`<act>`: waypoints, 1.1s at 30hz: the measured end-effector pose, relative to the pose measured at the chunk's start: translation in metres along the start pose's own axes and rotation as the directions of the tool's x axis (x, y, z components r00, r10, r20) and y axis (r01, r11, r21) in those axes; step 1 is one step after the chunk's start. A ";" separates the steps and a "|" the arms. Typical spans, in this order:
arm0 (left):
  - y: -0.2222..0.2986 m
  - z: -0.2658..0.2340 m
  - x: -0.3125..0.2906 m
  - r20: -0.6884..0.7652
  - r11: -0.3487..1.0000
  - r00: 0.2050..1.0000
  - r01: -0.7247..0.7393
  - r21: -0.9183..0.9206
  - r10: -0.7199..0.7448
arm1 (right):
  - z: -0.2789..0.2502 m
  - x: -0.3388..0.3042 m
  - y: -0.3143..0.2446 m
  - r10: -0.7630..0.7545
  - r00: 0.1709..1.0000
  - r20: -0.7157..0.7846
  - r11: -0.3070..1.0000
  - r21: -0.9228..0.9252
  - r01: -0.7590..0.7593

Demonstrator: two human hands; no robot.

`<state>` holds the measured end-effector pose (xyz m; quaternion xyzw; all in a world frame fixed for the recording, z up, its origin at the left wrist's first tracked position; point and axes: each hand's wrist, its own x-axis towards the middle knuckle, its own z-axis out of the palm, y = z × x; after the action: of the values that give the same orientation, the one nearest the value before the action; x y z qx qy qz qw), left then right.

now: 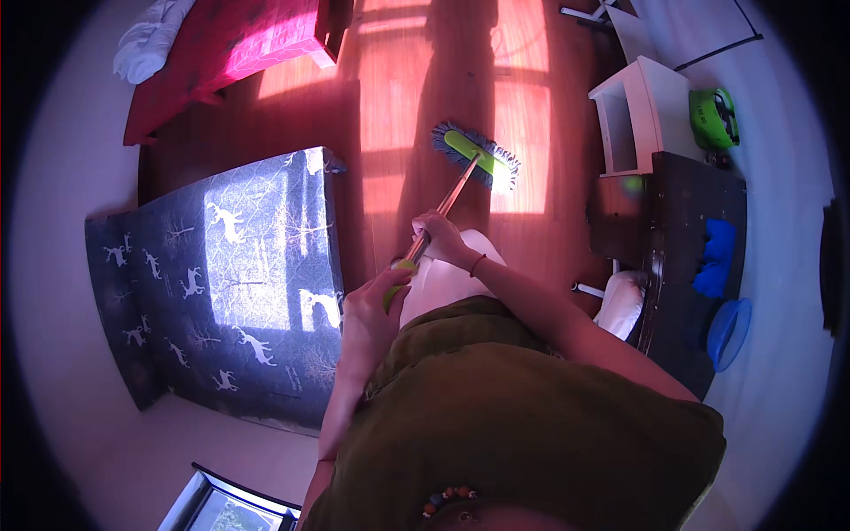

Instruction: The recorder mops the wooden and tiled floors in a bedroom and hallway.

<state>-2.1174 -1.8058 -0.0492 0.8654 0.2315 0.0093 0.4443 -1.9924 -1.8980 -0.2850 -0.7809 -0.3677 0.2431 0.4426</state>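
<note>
A dust mop [471,146] with a green plate and grey fringe lies flat on the wooden floor, partly in a bright sun patch. Its metal pole slants up toward me. My right hand [439,239] is wrapped round the pole about midway. Closer to my body, my left hand [372,310] grips the pole's upper end, where a green grip [403,270] shows between the fingers. Both hands hold the one pole, the left below the right in the picture.
A couch [257,239] with a dark deer-patterned cover stands to my left. Beyond it is a red-covered bench [257,53]. On the right are a white cabinet [651,115], a green bag [713,118], a dark table [691,203], a blue basin [729,334] and a white chair seat [622,303].
</note>
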 end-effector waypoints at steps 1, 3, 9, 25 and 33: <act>-0.006 0.003 0.005 0.085 0.999 0.995 -0.044 -0.008 0.044 | -0.004 -0.005 0.004 0.013 0.999 -0.047 1.000 -0.027 -0.014; -0.022 0.008 0.014 0.262 0.990 0.954 -0.136 -0.046 0.143 | -0.001 -0.014 0.030 -0.003 0.992 -0.129 0.998 -0.059 -0.005; -0.069 0.002 0.021 0.538 0.995 0.838 -0.051 -0.085 0.089 | 0.024 -0.028 0.059 0.057 0.992 -0.112 0.982 -0.174 -0.076; -0.062 -0.240 -0.045 0.159 0.901 0.983 -0.148 0.407 0.090 | 0.219 0.043 -0.169 -0.249 0.959 -0.134 0.886 0.368 0.282; -0.039 -0.204 -0.094 0.014 0.936 1.000 -0.023 0.352 0.019 | 0.218 -0.003 -0.132 -0.116 0.993 -0.003 0.971 0.211 0.114</act>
<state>-2.2620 -1.6684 0.0617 0.9333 0.2179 -0.0322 0.2835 -2.1960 -1.7440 -0.2767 -0.7058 -0.3864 0.2586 0.5345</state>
